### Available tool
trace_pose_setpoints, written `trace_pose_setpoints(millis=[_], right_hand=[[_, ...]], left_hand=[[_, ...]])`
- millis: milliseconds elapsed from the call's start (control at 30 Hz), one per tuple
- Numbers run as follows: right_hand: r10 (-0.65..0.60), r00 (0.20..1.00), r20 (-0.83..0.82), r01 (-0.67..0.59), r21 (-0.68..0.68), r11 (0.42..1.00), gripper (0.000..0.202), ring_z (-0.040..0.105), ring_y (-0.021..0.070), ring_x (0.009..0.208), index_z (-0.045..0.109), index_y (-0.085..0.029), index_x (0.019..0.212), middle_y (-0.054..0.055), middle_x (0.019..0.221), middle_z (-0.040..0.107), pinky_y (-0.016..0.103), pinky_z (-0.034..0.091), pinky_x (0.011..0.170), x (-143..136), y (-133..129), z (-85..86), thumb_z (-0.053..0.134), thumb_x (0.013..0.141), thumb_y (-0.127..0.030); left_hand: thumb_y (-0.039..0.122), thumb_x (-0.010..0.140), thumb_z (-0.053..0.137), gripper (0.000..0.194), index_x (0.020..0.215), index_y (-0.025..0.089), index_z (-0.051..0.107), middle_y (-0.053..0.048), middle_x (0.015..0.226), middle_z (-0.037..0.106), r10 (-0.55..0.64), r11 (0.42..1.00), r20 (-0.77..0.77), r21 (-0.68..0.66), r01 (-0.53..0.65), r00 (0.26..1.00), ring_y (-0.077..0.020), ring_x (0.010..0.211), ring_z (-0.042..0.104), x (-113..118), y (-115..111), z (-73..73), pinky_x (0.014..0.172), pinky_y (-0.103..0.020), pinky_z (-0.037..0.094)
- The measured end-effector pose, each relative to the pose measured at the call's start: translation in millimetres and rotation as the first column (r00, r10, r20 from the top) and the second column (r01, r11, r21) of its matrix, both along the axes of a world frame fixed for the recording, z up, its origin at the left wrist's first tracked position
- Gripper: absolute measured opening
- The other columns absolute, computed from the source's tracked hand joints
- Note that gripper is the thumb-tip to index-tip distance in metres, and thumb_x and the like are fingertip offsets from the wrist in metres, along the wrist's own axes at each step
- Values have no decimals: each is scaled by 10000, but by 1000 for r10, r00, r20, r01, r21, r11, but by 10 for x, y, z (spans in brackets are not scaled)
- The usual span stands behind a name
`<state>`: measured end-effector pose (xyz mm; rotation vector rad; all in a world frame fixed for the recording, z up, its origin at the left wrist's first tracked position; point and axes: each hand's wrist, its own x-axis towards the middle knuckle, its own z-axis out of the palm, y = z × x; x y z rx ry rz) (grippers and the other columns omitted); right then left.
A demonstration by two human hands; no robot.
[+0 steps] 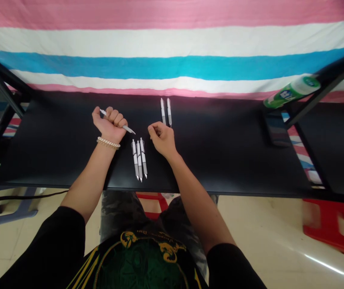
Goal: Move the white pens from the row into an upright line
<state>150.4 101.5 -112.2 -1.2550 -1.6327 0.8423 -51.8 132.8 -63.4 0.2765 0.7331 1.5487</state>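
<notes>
My left hand [111, 123] is closed around a white pen with a grey grip [129, 129]. The pen's tip points down to the right, and its other end shows by the thumb. My right hand [162, 139] has its fingers curled in, and no object shows in them. Just beyond its knuckles lie two white-and-grey pens [168, 108], side by side, the lower end of one partly covered by the hand. Between my forearms, three similar pens [139, 159] lie close together, tips toward me.
The black table [220, 156] carries the pens. At the right, a green-and-white canister [292, 92] stands beside a dark frame bar [307, 96]. A striped cloth [172, 66] hangs along the back edge. Red stools [331, 228] and a dark cable [24, 197] are below the table's level.
</notes>
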Motion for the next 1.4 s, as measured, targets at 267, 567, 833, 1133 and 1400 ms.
trace_pose_setpoints(millis=[267,567,833,1133,1400], right_hand=[[5,1000,28,-5,-1,1000,253,517,126,567,644,-212,840,-10,642,586,265,409,567,-3,5,6,561,950,-423],[30,999,39,-30,4,1000,319,535,121,569,657,-213,880,-9,668,623,262,402,560,-14,-41,74,548,957,-502],[197,972,128,-205,58,977,516,540,120,557,508,-249,1370,-47,701,639,253,409,584,-41,-158,176,635,908,-440],[187,940,284,-248,198,948,247,532,119,605,706,-232,1085,19,813,684,260,395,649,-48,-166,100,496,955,-230],[-44,939,341,-3,135,991,234,526,130,599,697,-196,1055,-1,709,625,254,369,648,-14,-123,83,484,972,-242]], left_hand=[[570,1017,205,606,534,210,267,47,441,204,-2,1000,17,23,1,1000,-77,346,182,12,-1,-26,348,-240,222],[561,1005,316,567,561,209,324,46,439,237,-83,996,36,23,82,996,-81,350,196,90,-58,47,355,-244,204],[682,974,278,590,625,223,402,47,474,273,-121,993,-63,-18,120,991,-86,373,296,200,-76,106,372,-220,303],[711,909,380,585,835,196,646,-107,818,672,-290,950,-138,81,303,947,-216,831,703,421,-69,9,704,-305,565],[611,884,463,519,1101,203,700,-108,1295,682,-234,949,-336,124,289,912,-280,1295,589,248,54,-157,987,-371,511]])
